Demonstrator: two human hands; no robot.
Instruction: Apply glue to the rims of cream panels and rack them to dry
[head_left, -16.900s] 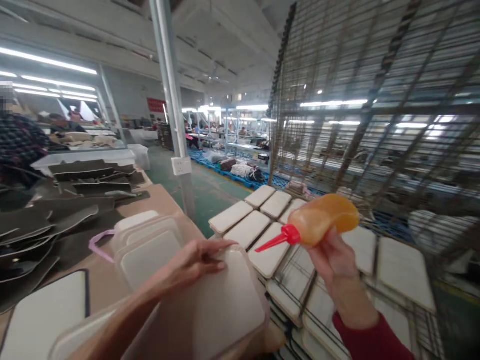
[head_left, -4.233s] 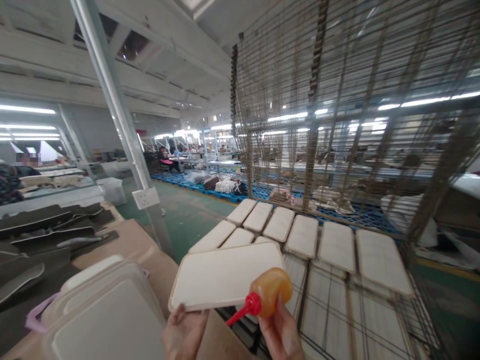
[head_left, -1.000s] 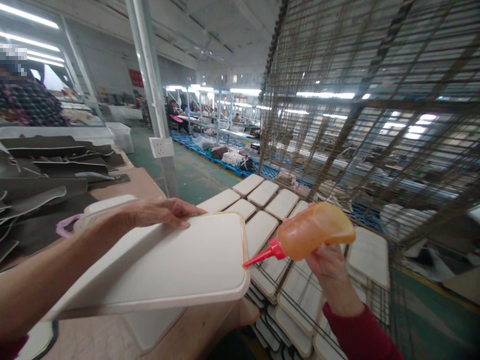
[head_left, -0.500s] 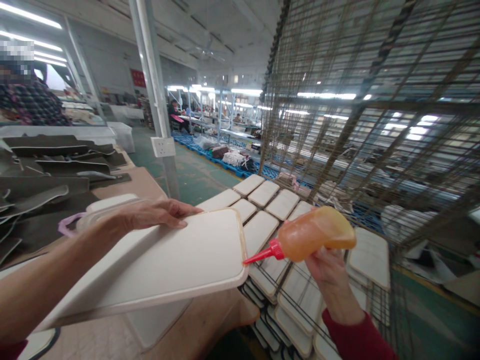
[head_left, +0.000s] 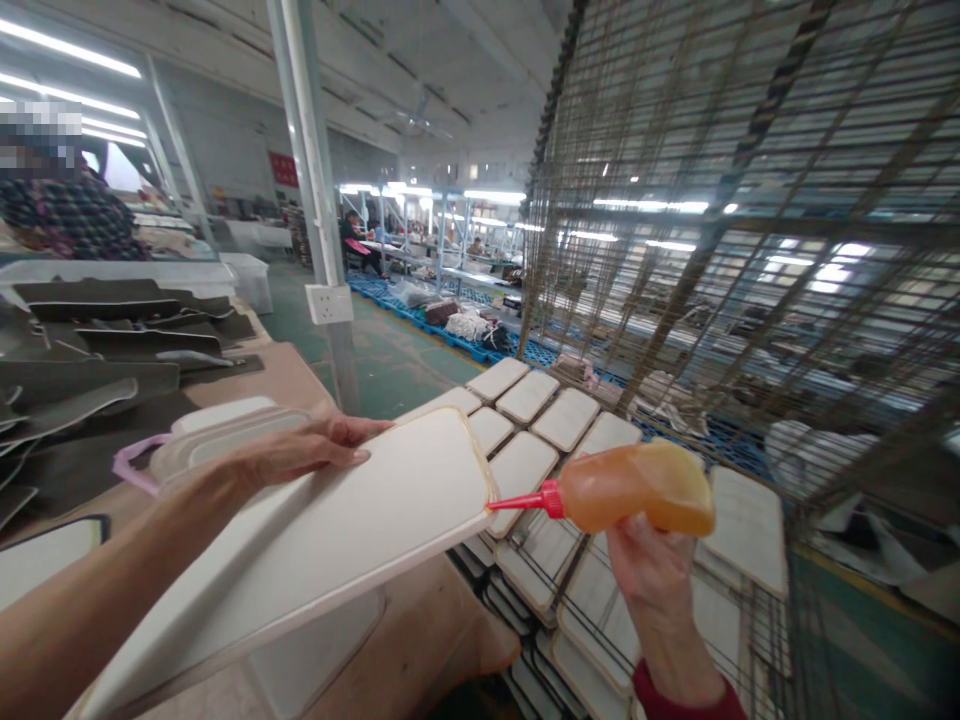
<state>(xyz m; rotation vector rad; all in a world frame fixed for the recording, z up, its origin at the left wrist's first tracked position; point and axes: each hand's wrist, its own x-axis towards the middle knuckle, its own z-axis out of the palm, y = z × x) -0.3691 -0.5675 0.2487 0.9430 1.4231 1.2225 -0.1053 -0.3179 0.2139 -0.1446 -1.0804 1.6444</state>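
Observation:
My left hand (head_left: pixel 319 447) grips the upper edge of a long white panel (head_left: pixel 375 520) with rounded corners, its thumb on the face. My right hand (head_left: pixel 652 560) is wrapped round a squeeze bottle (head_left: pixel 637 488) of amber liquid, held on its side. The bottle's red nozzle (head_left: pixel 521 501) points left, its tip at the panel's right end, near the lower corner. A yellowish line of liquid runs along that end's border.
Rows of white panels (head_left: pixel 566 419) lie on a wire rack at the right, beneath a raised wire grid (head_left: pixel 720 200). Dark sheets (head_left: pixel 120 310) are piled on the left table. A person (head_left: pixel 67 200) is at far left.
The panel's near side has tilted, and its right end sits slightly higher. The nozzle tip has shifted up a little with the corner, and the bottle lies more level.

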